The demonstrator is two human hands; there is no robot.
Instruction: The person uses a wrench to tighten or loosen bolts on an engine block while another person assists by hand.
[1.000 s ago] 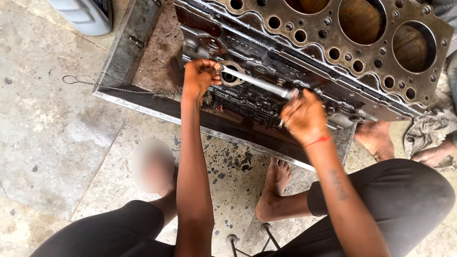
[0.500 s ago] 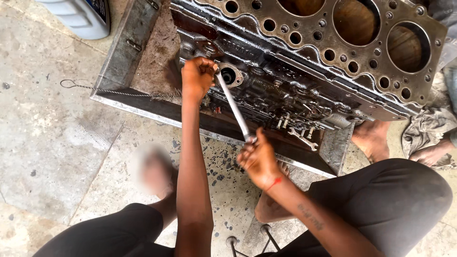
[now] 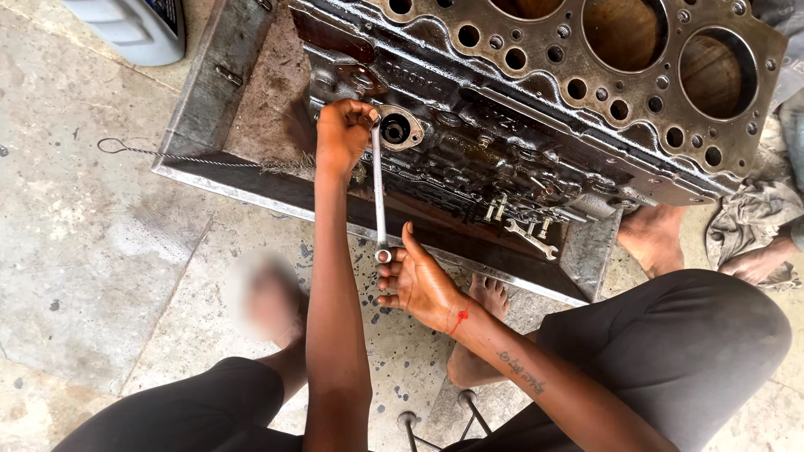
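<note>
A greasy engine block (image 3: pixel 536 100) with large cylinder bores lies in a shallow metal tray (image 3: pixel 243 100). My left hand (image 3: pixel 342 134) is closed around the head end of a long silver wrench (image 3: pixel 378 192), held against the block's side next to a round port (image 3: pixel 395 128). The wrench hangs straight down toward me. My right hand (image 3: pixel 414 280) is under its ring end, palm open and fingers spread, touching the end without wrapping it.
A loose spanner (image 3: pixel 529 237) lies on the tray's near edge. A wire brush (image 3: pixel 201 159) rests across the tray's left side. A plastic jug (image 3: pixel 134 29) stands top left. A rag (image 3: pixel 749 222) and another person's bare feet (image 3: pixel 653 238) are at right.
The wrench swung from pointing right to hanging straight down. My right hand followed its free end down and left, then opened. My left hand stayed at the wrench head.
</note>
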